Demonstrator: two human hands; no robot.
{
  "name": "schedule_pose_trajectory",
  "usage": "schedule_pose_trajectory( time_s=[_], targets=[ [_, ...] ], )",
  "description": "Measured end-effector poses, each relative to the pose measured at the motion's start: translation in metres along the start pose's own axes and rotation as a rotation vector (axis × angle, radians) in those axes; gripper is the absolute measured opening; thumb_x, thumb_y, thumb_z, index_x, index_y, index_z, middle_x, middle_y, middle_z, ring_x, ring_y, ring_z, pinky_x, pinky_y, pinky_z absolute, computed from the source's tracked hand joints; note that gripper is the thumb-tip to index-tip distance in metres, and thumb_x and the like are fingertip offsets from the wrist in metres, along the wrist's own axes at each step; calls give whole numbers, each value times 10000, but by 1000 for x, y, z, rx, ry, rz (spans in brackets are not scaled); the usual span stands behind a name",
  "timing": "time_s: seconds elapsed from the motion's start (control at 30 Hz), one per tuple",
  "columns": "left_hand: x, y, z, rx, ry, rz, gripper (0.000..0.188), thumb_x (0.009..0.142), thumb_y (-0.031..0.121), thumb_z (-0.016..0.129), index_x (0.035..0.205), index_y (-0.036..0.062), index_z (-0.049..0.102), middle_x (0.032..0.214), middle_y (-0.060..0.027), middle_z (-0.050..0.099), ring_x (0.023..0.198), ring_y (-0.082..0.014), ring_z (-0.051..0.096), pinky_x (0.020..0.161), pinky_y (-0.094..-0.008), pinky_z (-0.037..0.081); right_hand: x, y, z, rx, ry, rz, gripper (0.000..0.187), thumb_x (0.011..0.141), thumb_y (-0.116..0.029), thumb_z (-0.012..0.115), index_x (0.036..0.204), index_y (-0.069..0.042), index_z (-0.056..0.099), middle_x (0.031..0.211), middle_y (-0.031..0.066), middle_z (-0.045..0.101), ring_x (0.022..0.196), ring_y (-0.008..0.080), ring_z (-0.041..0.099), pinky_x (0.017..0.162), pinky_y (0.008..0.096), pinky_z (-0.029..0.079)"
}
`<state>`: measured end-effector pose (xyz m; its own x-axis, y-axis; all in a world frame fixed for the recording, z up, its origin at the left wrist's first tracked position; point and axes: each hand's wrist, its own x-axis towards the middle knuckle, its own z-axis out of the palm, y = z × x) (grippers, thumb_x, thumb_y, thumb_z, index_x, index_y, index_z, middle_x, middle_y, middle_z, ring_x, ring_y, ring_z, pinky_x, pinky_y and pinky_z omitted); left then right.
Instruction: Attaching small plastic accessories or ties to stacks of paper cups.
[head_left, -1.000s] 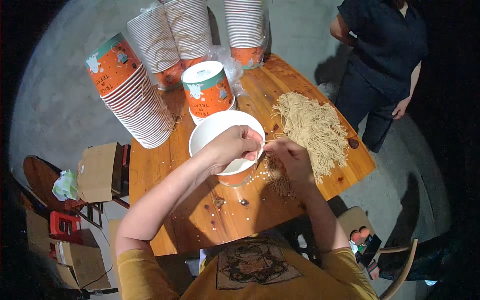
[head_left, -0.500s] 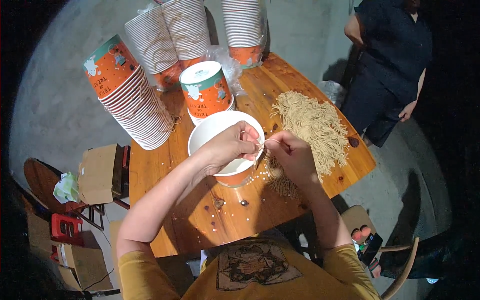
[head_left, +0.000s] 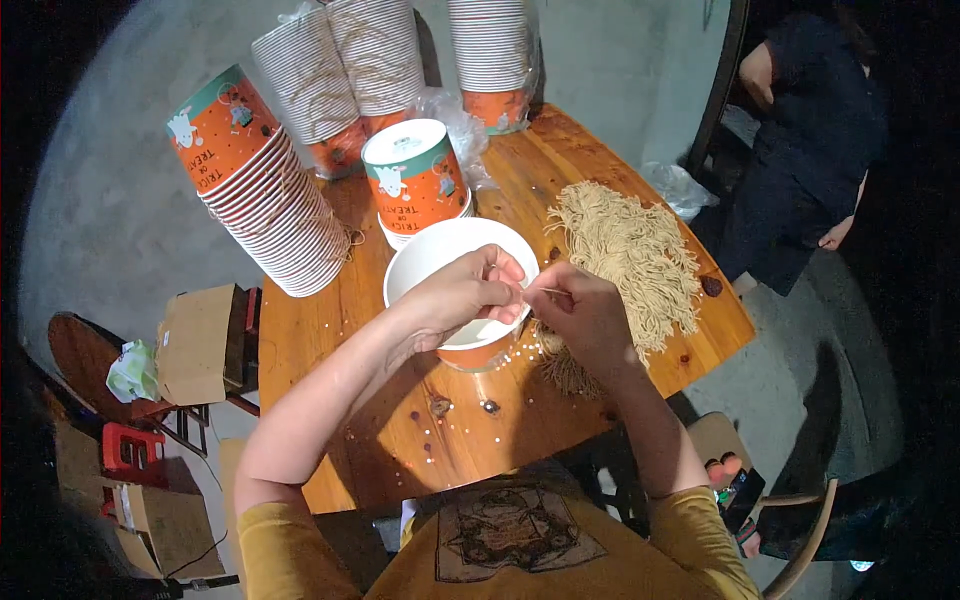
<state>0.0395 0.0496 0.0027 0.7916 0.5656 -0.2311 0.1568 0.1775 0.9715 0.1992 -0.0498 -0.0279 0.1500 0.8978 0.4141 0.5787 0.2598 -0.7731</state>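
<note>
A round paper bucket point(head_left: 420, 262), white inside and orange outside, stands upright on the table in front of me. At its right rim both hands meet, fingertips almost touching. My left hand point(head_left: 480, 290) reaches over the opening, fingers curled and pinched on a thin pale cord. My right hand point(head_left: 588, 312) pinches the same cord, a short length of which shows at its fingertips. Whether the cord passes through the bucket's wall is hidden by the fingers. A heap of tan cords point(head_left: 635, 255) lies just beyond my right hand, part of it under the wrist.
An upside-down orange and green bucket stack point(head_left: 415, 190) stands behind the bucket. A leaning stack point(head_left: 275, 200) is at left, and tall wrapped stacks point(head_left: 375, 55) are at the back. Small white bits dot the wooden table point(head_left: 390, 440). A person point(head_left: 815, 150) stands at far right.
My fingertips have drawn closer together, and the cord loop that showed between them is now mostly hidden. The person at far right has shifted further right. The view has moved slightly.
</note>
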Motion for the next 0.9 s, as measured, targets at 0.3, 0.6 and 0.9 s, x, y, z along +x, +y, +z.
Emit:
schedule_pose_trajectory(
  time_s=[0.3, 0.6, 0.9],
  targets=[
    [-9, 9, 2, -124, -33, -126, 300, 826, 20, 614, 1079, 49, 457, 942, -25, 533, 805, -82, 553, 757, -211, 491, 0, 4, 5, 62, 22, 76, 217, 833, -243, 642, 836, -32, 593, 677, 59, 575, 607, 125, 543, 576, 291, 449],
    [-6, -1, 10, 13, 25, -19, 380, 768, -67, 613, 1082, 73, 451, 988, -8, 497, 857, -77, 553, 782, -201, 477, -1, 15, 13, 198, 41, 91, 204, 821, -224, 665, 827, -30, 602, 676, 49, 577, 595, 106, 516, 564, 276, 434],
    [4, 1, -2, -98, 13, -153, 294, 783, -69, 603, 1025, 59, 495, 881, -9, 561, 753, -79, 586, 684, -185, 508, -2, 18, 13, 238, 37, 50, 135, 840, -150, 669, 828, -34, 602, 649, -68, 505, 610, 17, 435, 551, 184, 370]
  ],
)
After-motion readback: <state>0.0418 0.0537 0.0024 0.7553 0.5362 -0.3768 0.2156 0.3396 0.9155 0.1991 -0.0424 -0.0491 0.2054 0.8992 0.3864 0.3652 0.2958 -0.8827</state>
